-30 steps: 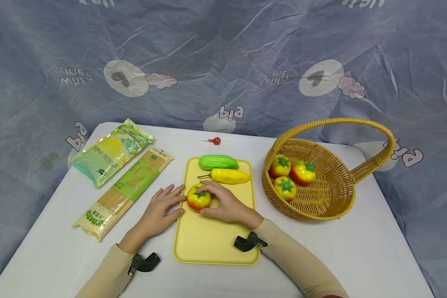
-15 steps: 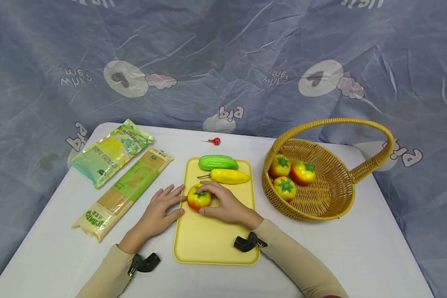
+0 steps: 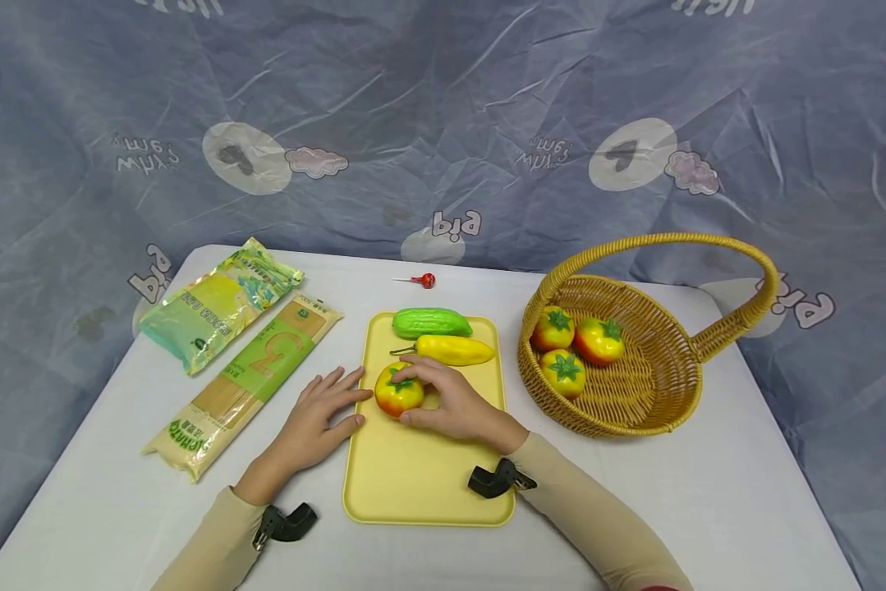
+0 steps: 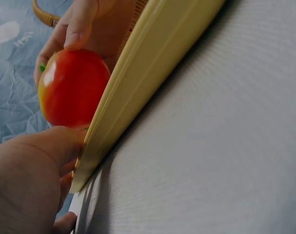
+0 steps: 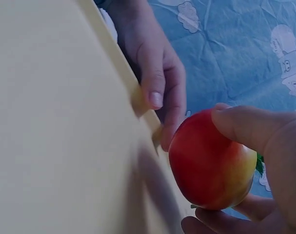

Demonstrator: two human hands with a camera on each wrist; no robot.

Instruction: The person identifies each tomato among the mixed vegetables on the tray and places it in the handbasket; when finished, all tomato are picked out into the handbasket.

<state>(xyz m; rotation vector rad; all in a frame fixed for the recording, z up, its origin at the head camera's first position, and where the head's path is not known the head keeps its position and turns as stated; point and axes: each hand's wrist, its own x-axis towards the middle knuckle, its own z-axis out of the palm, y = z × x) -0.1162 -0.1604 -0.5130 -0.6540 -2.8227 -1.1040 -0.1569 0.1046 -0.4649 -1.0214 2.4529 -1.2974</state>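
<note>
My right hand [image 3: 453,402] holds a yellow-and-red toy tomato [image 3: 398,391] with a green leafy top. Thumb and fingers curve round it over the left part of a yellow tray [image 3: 428,488]. In the right wrist view the thumb lies across the tomato [image 5: 211,161], with fingers beneath. My left hand [image 3: 313,423] rests at the tray's left edge, fingers spread and fairly straight, holding nothing. Its fingertips are close to the tomato in the head view. A yellow pepper [image 3: 455,350] and a green bumpy gourd [image 3: 431,322] lie at the tray's far end.
To the right stands a wicker basket [image 3: 635,402] with a tall handle and 3 similar tomatoes [image 3: 564,373] inside. At left lie a noodle packet [image 3: 246,386] and a green-yellow bag [image 3: 221,305]. A red lollipop [image 3: 427,281] lies behind the tray.
The tomato and my right hand have shifted slightly right, away from my left fingertips. My left hand stays almost where it was.
</note>
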